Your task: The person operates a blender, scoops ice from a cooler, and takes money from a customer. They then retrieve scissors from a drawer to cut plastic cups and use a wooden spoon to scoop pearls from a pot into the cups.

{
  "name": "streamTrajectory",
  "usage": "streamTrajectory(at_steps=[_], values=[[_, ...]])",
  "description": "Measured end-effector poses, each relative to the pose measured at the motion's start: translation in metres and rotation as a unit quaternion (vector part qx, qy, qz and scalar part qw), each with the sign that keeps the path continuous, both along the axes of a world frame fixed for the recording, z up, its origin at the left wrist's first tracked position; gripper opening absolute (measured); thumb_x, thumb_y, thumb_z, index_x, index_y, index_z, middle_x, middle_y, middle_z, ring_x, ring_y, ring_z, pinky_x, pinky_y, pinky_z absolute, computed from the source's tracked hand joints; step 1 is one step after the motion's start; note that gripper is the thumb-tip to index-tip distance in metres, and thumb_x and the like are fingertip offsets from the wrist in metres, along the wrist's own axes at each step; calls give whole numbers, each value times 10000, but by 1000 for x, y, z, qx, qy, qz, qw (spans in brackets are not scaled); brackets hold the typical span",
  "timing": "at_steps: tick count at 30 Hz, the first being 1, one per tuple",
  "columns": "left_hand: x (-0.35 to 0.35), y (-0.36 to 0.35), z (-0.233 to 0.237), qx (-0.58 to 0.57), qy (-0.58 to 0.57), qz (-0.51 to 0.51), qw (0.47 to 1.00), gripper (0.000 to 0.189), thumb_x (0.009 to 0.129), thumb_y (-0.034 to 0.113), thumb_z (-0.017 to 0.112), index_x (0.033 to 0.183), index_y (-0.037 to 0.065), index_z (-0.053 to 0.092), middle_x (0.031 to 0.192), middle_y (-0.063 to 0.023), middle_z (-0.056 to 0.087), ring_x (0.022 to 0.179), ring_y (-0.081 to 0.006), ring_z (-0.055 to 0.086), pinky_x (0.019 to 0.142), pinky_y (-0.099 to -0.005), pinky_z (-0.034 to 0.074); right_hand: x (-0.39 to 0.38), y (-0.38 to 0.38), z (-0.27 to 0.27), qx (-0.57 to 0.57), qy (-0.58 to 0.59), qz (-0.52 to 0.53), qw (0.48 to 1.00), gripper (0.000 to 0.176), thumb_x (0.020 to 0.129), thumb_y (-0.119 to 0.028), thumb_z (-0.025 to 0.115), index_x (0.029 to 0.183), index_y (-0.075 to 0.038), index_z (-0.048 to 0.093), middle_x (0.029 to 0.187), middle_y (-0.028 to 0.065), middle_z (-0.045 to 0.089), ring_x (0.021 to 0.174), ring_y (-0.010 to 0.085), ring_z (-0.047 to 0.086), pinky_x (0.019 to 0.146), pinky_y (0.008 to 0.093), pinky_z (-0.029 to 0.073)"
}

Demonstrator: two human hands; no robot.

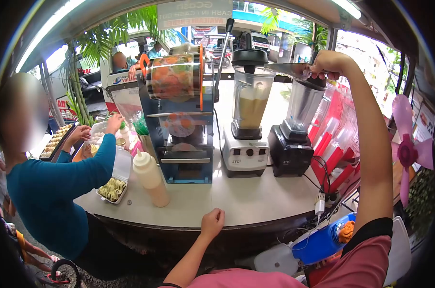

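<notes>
My right hand is raised at the right, its fingers wrapped round a shiny, scoop-like utensil. The utensil points left, close to the black lid of the white-based blender. Thick, pale tan liquid partly fills that blender's clear jug. Below my right hand stands a black-based blender, its clear jug partly overlapped by the hand and utensil in this view. My left hand is closed in a loose fist at the front edge of the counter, with nothing showing in it.
A squeeze bottle stands left of a blue-framed machine with a clear drum. Further left, a person in a teal sleeve works over foam boxes of food. Cables, red-and-clear containers and a pink fan are at right.
</notes>
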State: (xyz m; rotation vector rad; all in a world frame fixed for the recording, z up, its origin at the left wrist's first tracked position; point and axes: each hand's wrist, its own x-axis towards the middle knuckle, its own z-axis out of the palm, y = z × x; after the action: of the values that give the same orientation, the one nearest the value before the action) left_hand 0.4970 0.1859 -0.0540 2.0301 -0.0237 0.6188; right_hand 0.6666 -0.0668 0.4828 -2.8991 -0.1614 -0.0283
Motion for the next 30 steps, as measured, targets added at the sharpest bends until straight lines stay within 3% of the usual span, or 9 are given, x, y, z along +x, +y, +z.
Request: streamTrajectory(at_steps=[2,9,21,26,29,30], values=[[-1,0,1,9,-9,-1,1000,164,849,141,627,747,13,613,582,-133,579,501,-261,578,488,-347,432,9,9,8,-23,5,-20,1000,188,840,-176,604,843,0,670,652,27,571,453,113,425,416,288,362],[-1,2,1,3,0,-24,1000,156,850,143,620,748,30,587,617,-133,584,546,-312,587,515,-396,451,12,22,10,-61,12,-28,998,191,852,-185,608,842,-7,679,655,21,568,465,111,416,422,283,363],[-1,2,1,18,-9,-26,999,155,851,138,617,739,36,584,617,-136,582,554,-322,587,515,-409,451,15,12,2,-15,26,-22,999,199,872,-204,593,842,-25,675,648,-3,537,465,95,408,419,276,335],[-1,1,0,21,-11,-18,1000,157,853,141,612,744,32,585,627,-141,587,567,-330,591,518,-409,452,13,-13,-38,86,-18,15,996,270,926,-268,551,826,-31,634,605,-22,485,431,80,400,384,271,299],[-1,-1,0,25,-7,-11,1000,156,854,138,610,742,33,588,628,-142,591,570,-332,594,521,-407,454,-3,-24,-73,177,-36,29,983,263,943,-269,527,874,-31,616,635,-25,476,443,69,356,395,253,273],[-1,-1,0,28,-6,-10,1000,155,854,137,610,741,33,589,628,-143,593,570,-332,594,522,-406,455,-7,-30,-86,201,-48,31,978,258,950,-257,507,965,-27,622,642,-41,457,444,45,349,386,239,251]])
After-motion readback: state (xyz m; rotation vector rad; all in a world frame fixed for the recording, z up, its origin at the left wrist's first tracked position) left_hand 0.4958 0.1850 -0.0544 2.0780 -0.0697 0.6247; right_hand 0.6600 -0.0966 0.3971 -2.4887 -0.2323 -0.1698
